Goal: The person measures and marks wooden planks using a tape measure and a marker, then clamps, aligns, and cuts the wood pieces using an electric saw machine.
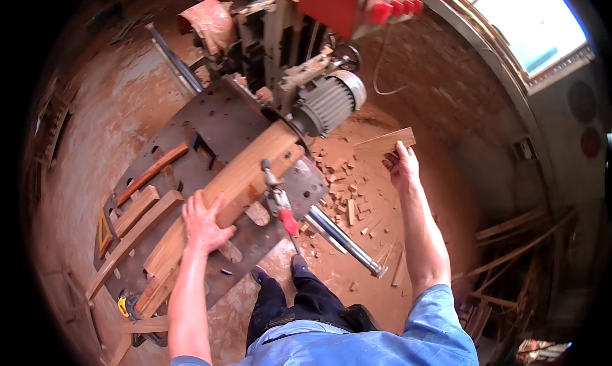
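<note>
My left hand (205, 224) lies with its fingers spread on a long wooden board (239, 175) on the dark metal machine table (217, 121). The board's far end reaches the machine beside a grey motor (328, 103). A toggle clamp with a red handle (287, 222) stands at the board's right side. Out to the right, my right hand (403, 162) is closed on a short flat wood piece (386, 143), held above the floor between thumb and fingers.
Left on the table are a curved wood strip (134, 244), a reddish stick (153, 173), a yellow triangle (104, 233) and a tape measure (123, 306). Offcuts (350, 211) litter the floor. A metal rail (347, 242) juts out at the table's right. Red buttons (395, 9) are above.
</note>
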`<action>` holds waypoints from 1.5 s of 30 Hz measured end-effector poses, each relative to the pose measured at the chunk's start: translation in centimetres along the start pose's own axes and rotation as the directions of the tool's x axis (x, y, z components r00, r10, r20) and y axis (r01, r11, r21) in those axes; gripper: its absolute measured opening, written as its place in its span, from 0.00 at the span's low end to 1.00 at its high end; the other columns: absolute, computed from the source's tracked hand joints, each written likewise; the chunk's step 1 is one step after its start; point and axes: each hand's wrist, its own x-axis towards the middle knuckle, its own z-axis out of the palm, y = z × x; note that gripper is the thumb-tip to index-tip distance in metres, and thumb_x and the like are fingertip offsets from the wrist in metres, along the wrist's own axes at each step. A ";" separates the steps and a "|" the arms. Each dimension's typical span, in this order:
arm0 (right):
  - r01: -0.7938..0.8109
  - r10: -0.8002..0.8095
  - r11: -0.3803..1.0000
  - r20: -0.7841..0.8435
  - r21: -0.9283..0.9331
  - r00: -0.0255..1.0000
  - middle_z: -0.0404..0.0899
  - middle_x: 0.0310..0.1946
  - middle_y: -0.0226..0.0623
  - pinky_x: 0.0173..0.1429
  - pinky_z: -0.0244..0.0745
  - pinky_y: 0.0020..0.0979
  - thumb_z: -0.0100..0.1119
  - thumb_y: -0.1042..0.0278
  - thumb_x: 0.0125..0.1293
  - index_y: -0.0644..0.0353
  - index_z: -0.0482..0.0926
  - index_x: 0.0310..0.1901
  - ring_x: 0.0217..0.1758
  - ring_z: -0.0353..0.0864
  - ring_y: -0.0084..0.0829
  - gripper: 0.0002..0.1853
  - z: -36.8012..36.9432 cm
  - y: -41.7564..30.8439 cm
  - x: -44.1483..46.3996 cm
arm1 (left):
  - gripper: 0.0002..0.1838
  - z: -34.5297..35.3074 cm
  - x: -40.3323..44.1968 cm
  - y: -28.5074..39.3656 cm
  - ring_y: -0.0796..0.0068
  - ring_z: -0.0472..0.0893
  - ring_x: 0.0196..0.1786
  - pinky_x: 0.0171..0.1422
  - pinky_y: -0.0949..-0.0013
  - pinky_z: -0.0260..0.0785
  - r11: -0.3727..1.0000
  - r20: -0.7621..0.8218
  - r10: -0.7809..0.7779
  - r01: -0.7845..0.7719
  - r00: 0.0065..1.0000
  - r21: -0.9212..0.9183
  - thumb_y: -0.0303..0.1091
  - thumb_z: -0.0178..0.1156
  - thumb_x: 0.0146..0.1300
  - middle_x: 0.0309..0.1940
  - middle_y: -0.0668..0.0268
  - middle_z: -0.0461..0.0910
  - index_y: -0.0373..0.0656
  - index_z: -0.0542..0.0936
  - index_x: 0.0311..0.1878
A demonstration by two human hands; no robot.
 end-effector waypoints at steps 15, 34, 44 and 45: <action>-0.065 -0.269 0.278 -0.143 -0.958 0.953 0.83 0.55 0.48 0.63 0.78 0.37 0.67 0.60 0.65 0.68 0.73 0.67 0.59 0.83 0.38 0.32 -13.0 2.7 -10.1 | 0.49 -1.4 0.2 0.3 0.41 0.58 0.77 0.82 0.40 0.47 0.997 0.102 -0.038 0.044 0.994 -0.064 0.54 0.77 0.40 0.74 0.41 0.59 0.62 0.76 0.73; 0.145 0.221 0.562 0.317 -0.814 0.922 0.84 0.55 0.45 0.60 0.76 0.34 0.56 0.57 0.77 0.73 0.77 0.64 0.55 0.81 0.32 0.26 16.9 11.9 1.2 | 0.49 0.8 1.2 -1.2 0.33 0.59 0.76 0.78 0.29 0.49 0.980 0.180 0.051 -0.014 0.982 -0.198 0.62 0.74 0.48 0.75 0.33 0.57 0.59 0.72 0.75; 0.167 0.166 0.689 0.378 -0.706 0.911 0.75 0.37 0.21 0.35 0.66 0.23 0.57 0.56 0.78 0.52 0.78 0.68 0.32 0.67 0.16 0.22 21.2 3.9 0.2 | 0.26 3.0 2.9 2.2 0.45 0.82 0.59 0.62 0.48 0.79 0.930 -0.104 0.047 -0.081 0.993 -0.358 0.38 0.55 0.75 0.56 0.40 0.81 0.27 0.71 0.67; 0.236 0.167 0.592 0.404 -0.771 0.900 0.78 0.40 0.22 0.34 0.63 0.22 0.56 0.56 0.79 0.53 0.78 0.68 0.32 0.66 0.15 0.22 20.6 2.4 2.0 | 0.23 2.0 3.3 2.6 0.48 0.84 0.52 0.55 0.52 0.81 0.925 -0.197 0.045 -0.115 0.979 -0.363 0.34 0.53 0.74 0.52 0.40 0.82 0.26 0.73 0.64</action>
